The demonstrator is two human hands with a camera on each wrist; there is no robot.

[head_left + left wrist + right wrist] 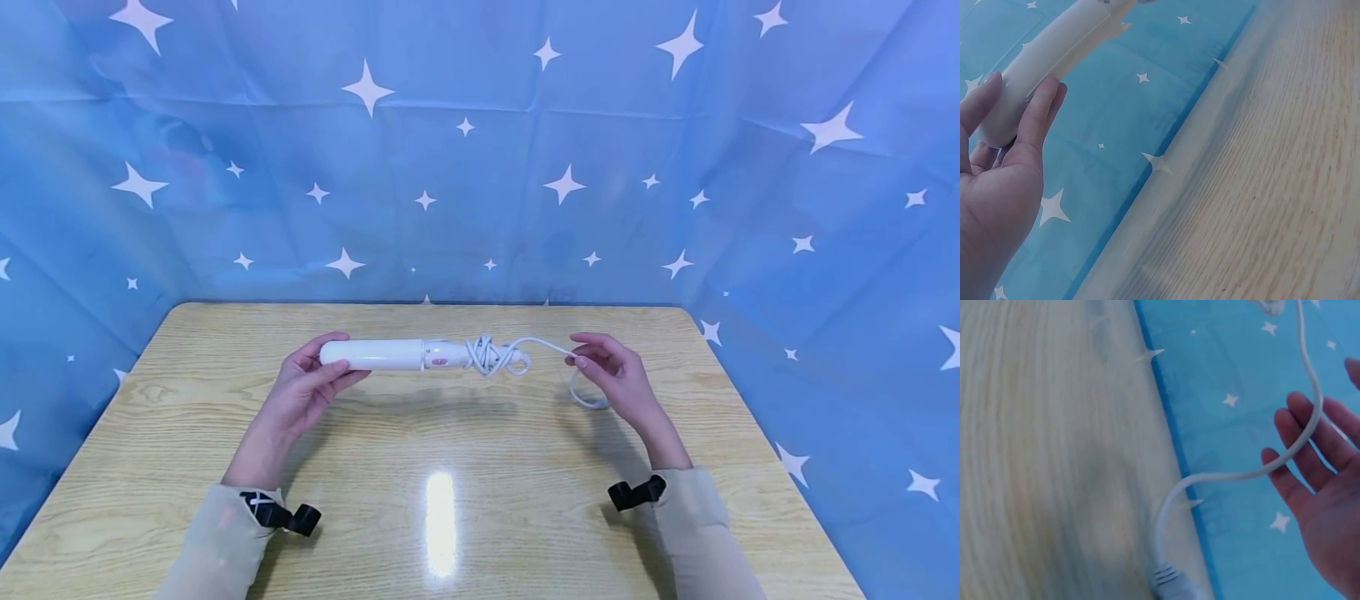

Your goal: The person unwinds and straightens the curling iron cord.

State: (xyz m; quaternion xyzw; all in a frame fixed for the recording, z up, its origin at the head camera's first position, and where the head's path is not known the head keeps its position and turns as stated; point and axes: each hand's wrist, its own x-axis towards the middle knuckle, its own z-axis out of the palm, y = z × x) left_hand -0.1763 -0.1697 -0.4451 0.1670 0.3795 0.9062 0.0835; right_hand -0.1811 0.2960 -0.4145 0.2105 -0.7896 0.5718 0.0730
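Observation:
A white hair iron [378, 355] with a long smooth barrel is held level above the table. My left hand [303, 385] grips the barrel's end, thumb on the near side and fingers behind; the left wrist view shows this grip on the barrel [1047, 59]. White cord [487, 356] is wound in loose loops around the handle at the other end, beside a pink switch [439, 362]. From there it runs over to my right hand [617, 377]. In the right wrist view the cord [1225, 477] passes across loosely extended fingers, then down to its plug [1175, 586].
A wood-grain table [360, 500] lies under both hands, with a bright light reflection near its front. Blue cloth with white stars [465, 217] hangs behind it and along both sides. Black wrist-camera mounts [281, 512] sit on both sleeves.

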